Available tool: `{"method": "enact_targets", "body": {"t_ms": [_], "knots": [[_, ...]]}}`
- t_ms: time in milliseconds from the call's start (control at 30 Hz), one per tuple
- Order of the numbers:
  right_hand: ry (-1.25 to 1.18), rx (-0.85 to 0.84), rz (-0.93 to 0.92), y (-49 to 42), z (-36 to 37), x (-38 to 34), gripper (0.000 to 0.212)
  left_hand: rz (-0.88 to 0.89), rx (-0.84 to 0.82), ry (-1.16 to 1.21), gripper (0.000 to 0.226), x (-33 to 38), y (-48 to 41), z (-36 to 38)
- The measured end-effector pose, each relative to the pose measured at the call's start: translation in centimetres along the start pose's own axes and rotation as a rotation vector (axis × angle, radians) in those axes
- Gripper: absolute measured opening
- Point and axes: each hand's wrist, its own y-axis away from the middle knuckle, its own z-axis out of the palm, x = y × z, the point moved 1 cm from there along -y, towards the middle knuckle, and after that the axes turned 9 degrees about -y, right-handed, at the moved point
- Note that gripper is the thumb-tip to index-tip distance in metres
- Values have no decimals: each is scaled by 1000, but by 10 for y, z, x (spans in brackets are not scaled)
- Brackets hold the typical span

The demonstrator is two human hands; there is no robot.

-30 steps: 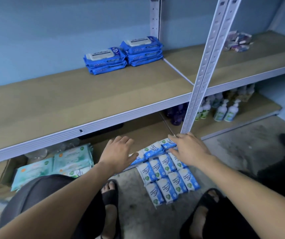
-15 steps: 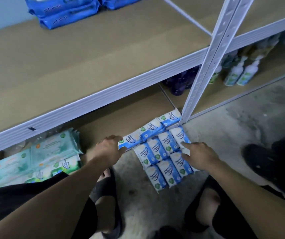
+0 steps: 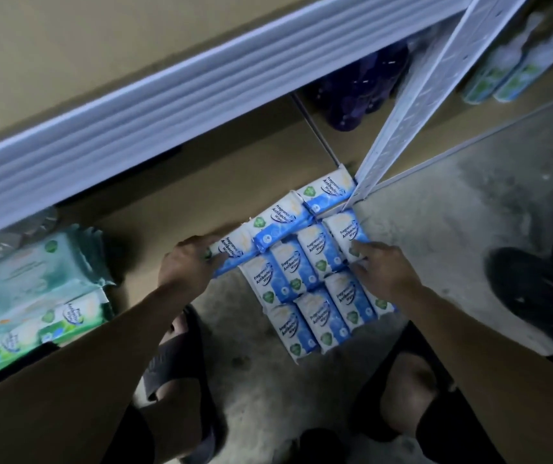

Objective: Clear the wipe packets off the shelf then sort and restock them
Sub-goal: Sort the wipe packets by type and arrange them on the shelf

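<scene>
Down low, the left hand (image 3: 186,264) curls its fingers round the end packet (image 3: 231,250) of a row lying along the lower shelf (image 3: 235,182) edge. The right hand (image 3: 384,274) lays outstretched fingers on the blue wipe packets (image 3: 315,296) gridded on the floor (image 3: 436,229) just beside.

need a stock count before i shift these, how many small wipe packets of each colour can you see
blue-and-white small packets: 11 (a row of 3 at the shelf edge, 8 in the block below it)
green-and-white small packets: 2 that show; blur and the pile may hide more
total: 13 visible
</scene>
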Motion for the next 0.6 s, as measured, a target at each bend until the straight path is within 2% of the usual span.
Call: {"method": "enact_targets", "body": {"t_ms": [233, 467, 600], "knots": [[-113, 118, 22, -30, 9, 5, 55, -18, -37, -73, 43, -1, -12, 2], [-224, 113, 116, -44, 15, 0, 58, -17, -77, -14, 34, -1, -19, 6], [-164, 158, 112, -43, 19, -2, 70, -12, -84, 3, 39, -4, -24, 8]]}}
